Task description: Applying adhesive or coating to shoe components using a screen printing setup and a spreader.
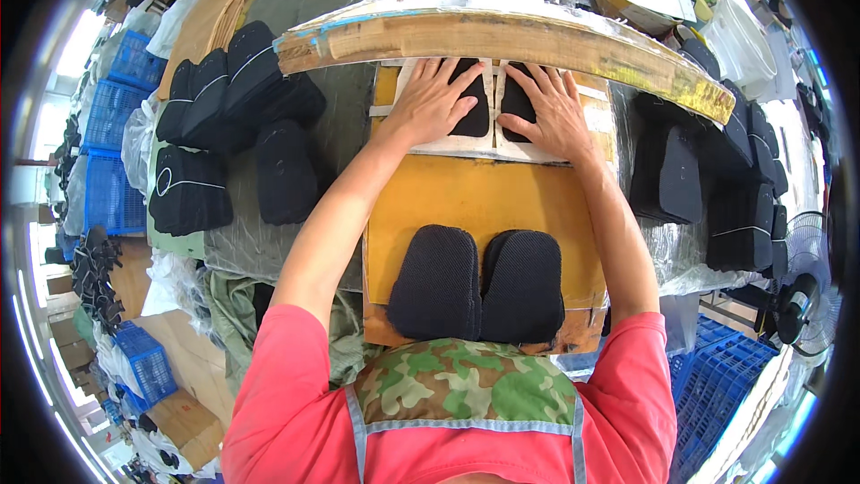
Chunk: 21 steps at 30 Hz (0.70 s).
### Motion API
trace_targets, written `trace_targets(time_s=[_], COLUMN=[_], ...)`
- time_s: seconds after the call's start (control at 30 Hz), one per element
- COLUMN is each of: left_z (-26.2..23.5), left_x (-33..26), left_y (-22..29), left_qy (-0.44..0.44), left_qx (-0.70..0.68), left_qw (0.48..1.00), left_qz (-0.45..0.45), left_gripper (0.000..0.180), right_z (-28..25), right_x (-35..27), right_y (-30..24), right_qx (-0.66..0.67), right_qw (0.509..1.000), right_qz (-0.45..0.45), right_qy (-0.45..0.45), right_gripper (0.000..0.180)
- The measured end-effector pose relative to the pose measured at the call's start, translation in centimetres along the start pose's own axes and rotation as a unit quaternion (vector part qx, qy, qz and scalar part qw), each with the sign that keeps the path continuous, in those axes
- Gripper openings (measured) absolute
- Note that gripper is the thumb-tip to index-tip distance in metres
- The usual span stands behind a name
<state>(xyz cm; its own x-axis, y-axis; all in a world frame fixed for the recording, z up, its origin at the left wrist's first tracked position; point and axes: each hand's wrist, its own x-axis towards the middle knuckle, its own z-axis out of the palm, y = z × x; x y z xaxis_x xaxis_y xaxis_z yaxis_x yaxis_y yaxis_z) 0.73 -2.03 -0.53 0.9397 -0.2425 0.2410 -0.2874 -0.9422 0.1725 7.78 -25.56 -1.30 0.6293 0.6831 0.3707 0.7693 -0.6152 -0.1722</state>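
My left hand (432, 100) lies flat, fingers spread, on a black sole-shaped piece (471, 108) set in a white template sheet (448, 145). My right hand (551, 109) presses flat on a second black piece (517, 106) in the white sheet beside it. Both sit at the far end of a yellow board (488, 202), just under a curved wooden press arm (502, 40). Near my chest, two black mesh pieces (477, 285) rest side by side on the same board.
Stacks of black pieces (228, 116) lie on the plastic-covered bench to the left, more stacks (717, 188) to the right. Blue crates (112, 139) stand at far left, another blue crate (717, 376) and a fan (797, 305) at lower right. A white bucket (739, 40) is at upper right.
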Motion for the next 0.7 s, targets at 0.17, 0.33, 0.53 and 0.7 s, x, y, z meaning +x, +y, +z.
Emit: trace_targets(time_s=[0.17,0.33,0.53,0.7], left_z=[0.2,0.7,1.3,1.3], left_x=[-0.1,-0.7,-1.0,-1.4], left_y=[-0.4,0.0,1.8,2.5], left_qy=[0.033,0.099,-0.016,-0.029], left_qx=[-0.004,0.022,0.064,0.045], left_qw=[0.999,0.994,0.993,0.995], left_qz=[0.033,-0.033,-0.100,-0.086], left_gripper=[0.048,0.049,0.073,0.080], right_z=[0.1,0.3,0.2,0.4], right_x=[0.0,-0.6,-0.6,-0.6], right_y=[0.3,0.6,0.7,0.8], right_qx=[0.052,0.008,0.033,0.028], right_qw=[0.997,0.998,0.997,0.997], right_qz=[0.054,0.045,0.052,0.053], right_qy=[0.036,0.043,0.044,0.038], right_gripper=[0.062,0.064,0.075,0.089])
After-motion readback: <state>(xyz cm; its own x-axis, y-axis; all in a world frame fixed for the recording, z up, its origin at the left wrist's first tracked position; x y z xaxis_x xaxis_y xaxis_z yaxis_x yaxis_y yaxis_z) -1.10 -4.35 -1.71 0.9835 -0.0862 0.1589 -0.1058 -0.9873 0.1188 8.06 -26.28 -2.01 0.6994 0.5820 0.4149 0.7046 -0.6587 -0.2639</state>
